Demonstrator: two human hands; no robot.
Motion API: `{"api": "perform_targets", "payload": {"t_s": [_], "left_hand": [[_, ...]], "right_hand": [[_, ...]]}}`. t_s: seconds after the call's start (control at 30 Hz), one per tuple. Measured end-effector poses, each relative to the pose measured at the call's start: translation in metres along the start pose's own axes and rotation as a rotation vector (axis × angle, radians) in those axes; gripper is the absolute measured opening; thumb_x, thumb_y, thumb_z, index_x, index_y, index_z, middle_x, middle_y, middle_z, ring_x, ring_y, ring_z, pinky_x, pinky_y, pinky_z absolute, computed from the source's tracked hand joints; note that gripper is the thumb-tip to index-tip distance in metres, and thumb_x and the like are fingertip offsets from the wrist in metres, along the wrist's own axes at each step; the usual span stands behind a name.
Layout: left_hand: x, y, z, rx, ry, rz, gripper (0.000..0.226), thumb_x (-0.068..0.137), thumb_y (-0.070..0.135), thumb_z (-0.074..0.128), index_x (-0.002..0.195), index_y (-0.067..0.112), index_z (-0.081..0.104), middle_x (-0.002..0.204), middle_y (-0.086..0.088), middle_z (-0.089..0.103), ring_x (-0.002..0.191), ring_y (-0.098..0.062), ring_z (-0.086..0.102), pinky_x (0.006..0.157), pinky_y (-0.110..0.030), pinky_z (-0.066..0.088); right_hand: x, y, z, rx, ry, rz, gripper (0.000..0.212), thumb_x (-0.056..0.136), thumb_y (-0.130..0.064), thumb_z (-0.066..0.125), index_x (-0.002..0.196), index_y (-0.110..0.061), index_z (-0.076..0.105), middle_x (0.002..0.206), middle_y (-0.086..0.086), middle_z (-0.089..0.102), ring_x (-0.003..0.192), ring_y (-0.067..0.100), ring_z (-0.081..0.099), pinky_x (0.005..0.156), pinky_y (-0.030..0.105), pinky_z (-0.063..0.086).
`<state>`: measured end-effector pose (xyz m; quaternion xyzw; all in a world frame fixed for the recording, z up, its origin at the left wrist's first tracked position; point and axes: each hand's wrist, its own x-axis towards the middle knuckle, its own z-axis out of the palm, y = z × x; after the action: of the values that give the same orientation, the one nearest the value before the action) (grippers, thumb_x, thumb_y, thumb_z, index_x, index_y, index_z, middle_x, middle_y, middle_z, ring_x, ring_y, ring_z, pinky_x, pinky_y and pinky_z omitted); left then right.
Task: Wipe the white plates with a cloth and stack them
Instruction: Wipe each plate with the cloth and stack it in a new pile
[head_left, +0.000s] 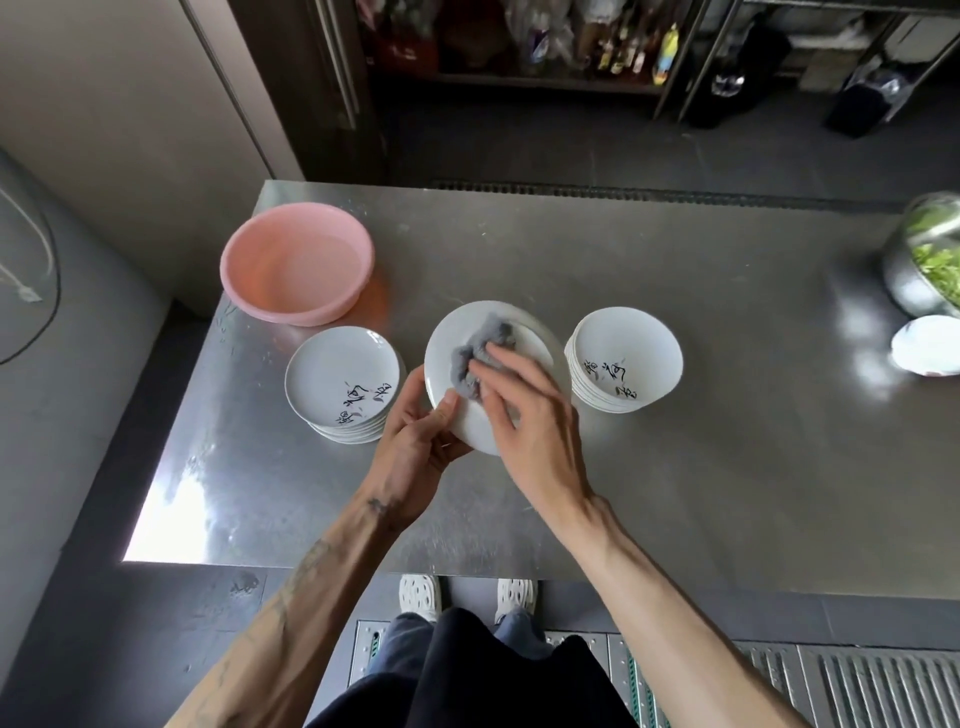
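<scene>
I hold a white plate (457, 332) tilted above the steel table (727, 467). My left hand (415, 447) grips its lower left rim, thumb on the face. My right hand (530, 415) presses a crumpled grey cloth (478, 353) against the middle of the plate's face. A stack of white plates with black writing (337, 374) stands to the left. A taller stack of the same plates (631, 348) stands to the right.
A pink plastic basin (296, 260) sits at the table's back left. At the far right stand a metal bowl of greens (924, 260) and a white dish (927, 345). Shelves with bottles (623, 47) lie beyond the table. My feet are at the near edge.
</scene>
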<state>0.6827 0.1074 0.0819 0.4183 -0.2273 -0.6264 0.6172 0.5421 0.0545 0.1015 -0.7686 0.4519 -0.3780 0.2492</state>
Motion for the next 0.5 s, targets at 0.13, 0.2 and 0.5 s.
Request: {"api": "perform_targets", "payload": {"t_s": [0.13,0.2,0.5], "left_hand": [[0.001,0.002,-0.002,-0.016,0.043,0.026,0.034,0.106,0.011,0.053,0.139,0.019,0.054,0.136,-0.015,0.064,0.116,-0.028,0.065,0.085,-0.038,0.059],[0.002,0.000,-0.001,-0.007,0.059,0.029,0.033,0.106,0.011,0.053,0.138,0.018,0.054,0.137,-0.016,0.063,0.119,-0.030,0.064,0.086,-0.039,0.059],[0.003,-0.009,0.007,-0.072,0.067,0.060,0.032,0.106,0.008,0.050,0.134,0.022,0.058,0.131,-0.012,0.066,0.113,-0.025,0.068,0.083,-0.036,0.059]], "right_hand": [[-0.024,0.013,-0.001,0.051,0.018,-0.020,0.031,0.099,-0.004,0.064,0.127,-0.014,0.073,0.140,-0.006,0.061,0.130,0.004,0.057,0.108,0.033,0.050],[-0.027,0.016,-0.001,0.046,0.079,0.070,0.032,0.098,-0.003,0.063,0.127,-0.014,0.073,0.139,-0.005,0.062,0.129,0.008,0.058,0.105,0.038,0.052],[-0.043,0.007,0.003,0.034,0.158,0.117,0.031,0.097,-0.001,0.064,0.125,-0.010,0.073,0.139,0.001,0.061,0.129,0.010,0.059,0.104,0.039,0.052]]}}
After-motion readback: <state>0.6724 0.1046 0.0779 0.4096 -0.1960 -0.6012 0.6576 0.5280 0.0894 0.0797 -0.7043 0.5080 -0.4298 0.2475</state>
